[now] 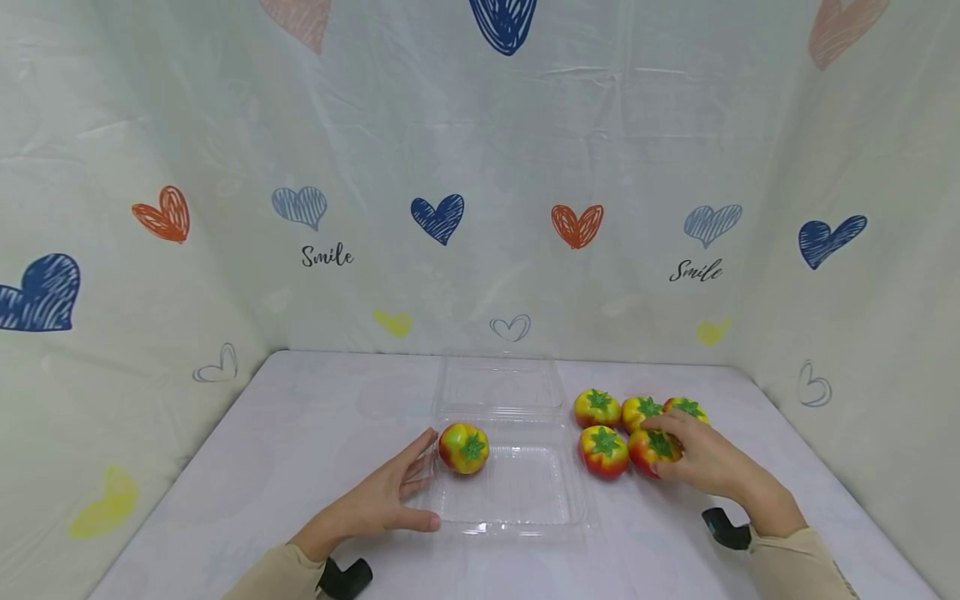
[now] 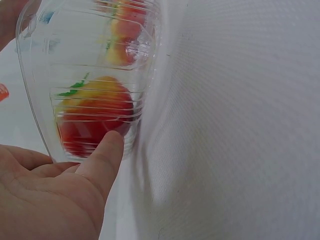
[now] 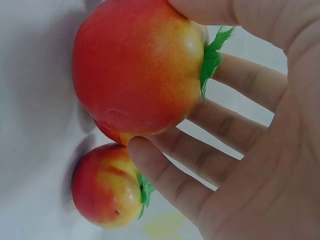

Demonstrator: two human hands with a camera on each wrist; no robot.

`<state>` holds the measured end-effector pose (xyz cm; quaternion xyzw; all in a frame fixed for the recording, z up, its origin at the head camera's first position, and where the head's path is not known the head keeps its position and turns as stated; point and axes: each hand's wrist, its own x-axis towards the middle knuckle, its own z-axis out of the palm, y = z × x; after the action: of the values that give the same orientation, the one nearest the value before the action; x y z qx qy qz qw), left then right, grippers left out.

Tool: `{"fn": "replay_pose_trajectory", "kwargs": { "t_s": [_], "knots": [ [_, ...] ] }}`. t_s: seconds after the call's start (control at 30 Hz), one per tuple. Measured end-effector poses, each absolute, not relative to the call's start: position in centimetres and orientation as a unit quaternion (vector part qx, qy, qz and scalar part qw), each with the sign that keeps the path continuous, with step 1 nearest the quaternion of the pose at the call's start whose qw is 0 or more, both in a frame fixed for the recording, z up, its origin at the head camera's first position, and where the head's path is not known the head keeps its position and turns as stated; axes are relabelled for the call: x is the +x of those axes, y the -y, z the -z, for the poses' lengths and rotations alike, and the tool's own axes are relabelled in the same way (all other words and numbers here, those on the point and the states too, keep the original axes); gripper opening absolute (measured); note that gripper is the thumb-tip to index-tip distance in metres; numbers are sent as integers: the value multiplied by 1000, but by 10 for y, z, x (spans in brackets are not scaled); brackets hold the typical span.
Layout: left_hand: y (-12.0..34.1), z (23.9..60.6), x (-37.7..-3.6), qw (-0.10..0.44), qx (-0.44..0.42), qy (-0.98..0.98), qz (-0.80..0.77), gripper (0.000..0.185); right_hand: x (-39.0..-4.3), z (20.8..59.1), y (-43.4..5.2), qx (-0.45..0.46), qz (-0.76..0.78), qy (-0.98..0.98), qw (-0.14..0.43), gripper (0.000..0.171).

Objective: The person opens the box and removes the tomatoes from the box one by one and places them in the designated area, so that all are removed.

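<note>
In the head view, a clear plastic clamshell box (image 1: 510, 492) lies with its lid (image 1: 498, 387) folded back. One red-and-yellow artificial tomato (image 1: 463, 448) with green leaves sits in its back left corner. My left hand (image 1: 386, 492) rests against the box's left side, fingers and thumb spread; in the left wrist view the thumb (image 2: 107, 155) touches the ridged wall. On the right, my right hand (image 1: 701, 454) spans the front right tomato (image 1: 651, 450) of a group. In the right wrist view, its fairly straight fingers reach around that tomato (image 3: 140, 65), which rests on the table.
Beside the box's right edge stand other tomatoes, two on the left (image 1: 597, 408) and two behind my right hand (image 1: 686, 408). The white-covered table (image 1: 322, 408) meets a curtain (image 1: 480, 283) printed with hearts at the back and sides.
</note>
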<state>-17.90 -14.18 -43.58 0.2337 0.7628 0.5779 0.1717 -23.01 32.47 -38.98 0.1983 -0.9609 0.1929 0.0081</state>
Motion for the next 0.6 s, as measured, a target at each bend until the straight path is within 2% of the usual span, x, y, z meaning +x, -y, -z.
{"fn": "replay_pose_trajectory", "kwargs": {
  "t_s": [0.6],
  "knots": [
    [142, 435, -179, 171, 230, -771, -569, 112, -233, 396, -325, 195, -197, 961, -13, 52]
  ]
}}
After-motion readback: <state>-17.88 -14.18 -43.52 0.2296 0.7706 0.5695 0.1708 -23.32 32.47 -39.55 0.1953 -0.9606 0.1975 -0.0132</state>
